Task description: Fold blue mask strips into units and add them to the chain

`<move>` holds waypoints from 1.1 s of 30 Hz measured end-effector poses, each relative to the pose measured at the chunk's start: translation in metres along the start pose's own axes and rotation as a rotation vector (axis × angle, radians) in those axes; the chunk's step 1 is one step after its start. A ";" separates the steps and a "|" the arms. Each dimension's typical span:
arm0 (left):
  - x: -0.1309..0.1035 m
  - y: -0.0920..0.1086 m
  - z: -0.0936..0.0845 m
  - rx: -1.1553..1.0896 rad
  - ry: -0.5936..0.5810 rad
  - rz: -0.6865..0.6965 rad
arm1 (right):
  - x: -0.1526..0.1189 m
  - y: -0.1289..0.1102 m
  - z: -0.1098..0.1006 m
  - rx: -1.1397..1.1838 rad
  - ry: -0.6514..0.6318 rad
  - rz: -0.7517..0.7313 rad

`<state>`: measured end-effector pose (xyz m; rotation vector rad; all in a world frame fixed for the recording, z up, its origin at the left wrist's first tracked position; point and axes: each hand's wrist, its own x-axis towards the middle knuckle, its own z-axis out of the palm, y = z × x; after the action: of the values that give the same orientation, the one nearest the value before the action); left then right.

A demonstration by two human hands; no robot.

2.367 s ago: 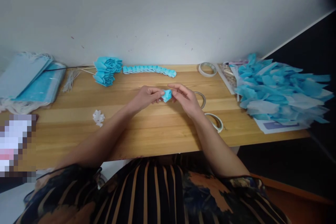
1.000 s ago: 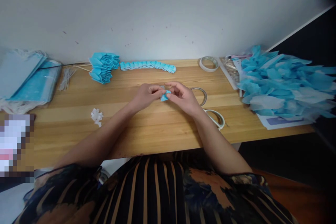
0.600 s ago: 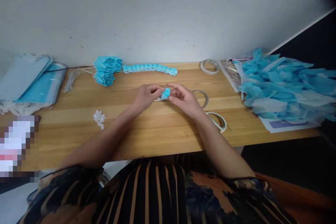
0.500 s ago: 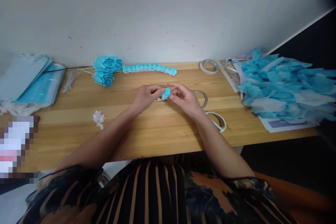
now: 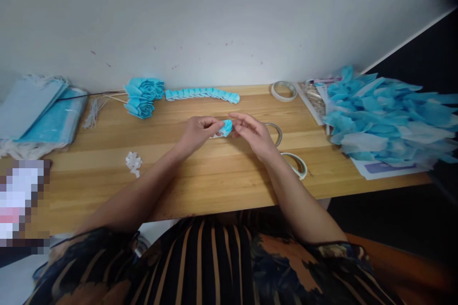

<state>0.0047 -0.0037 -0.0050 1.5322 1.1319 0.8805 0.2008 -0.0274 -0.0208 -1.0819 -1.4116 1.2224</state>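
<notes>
Blue folded piece (image 5: 226, 127): between our hands, over the wooden table (image 5: 214, 176); we cannot make out its long axis.
Left hand (image 5: 200, 134): nearer; we pinch the piece's edge, and it lies at three o'clock from this grip.
Right hand (image 5: 252, 136): fingers curved, piece at nine o'clock; whether we touch it, we cannot tell.
Grey tape roll (image 5: 280, 134): three o'clock, just beside our right hand.

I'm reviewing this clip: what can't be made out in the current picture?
All in the head view:
Folded blue piece: part of it, hidden by the left hand.
Right hand: whether it touches the piece; too small to tell.
Grey ring: its left part, hidden by the right hand.
Pixelated object: details blurred; left end cut off by the edge.
Pale blue stack: left side, cut off by the left edge.
</notes>
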 end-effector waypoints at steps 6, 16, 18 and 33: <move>-0.001 -0.004 0.001 0.099 -0.109 0.070 | 0.000 0.001 0.002 -0.024 -0.027 -0.010; 0.001 -0.005 0.000 0.100 -0.235 0.120 | -0.001 -0.001 0.002 -0.085 -0.100 -0.021; 0.001 -0.005 0.000 0.125 -0.241 0.126 | 0.000 -0.001 0.002 -0.094 -0.092 -0.023; 0.003 -0.004 -0.005 -0.009 -0.180 0.015 | 0.002 0.005 0.000 -0.041 0.002 0.013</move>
<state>-0.0003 0.0007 -0.0074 1.5809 0.9866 0.7402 0.2010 -0.0247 -0.0256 -1.1209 -1.4359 1.2061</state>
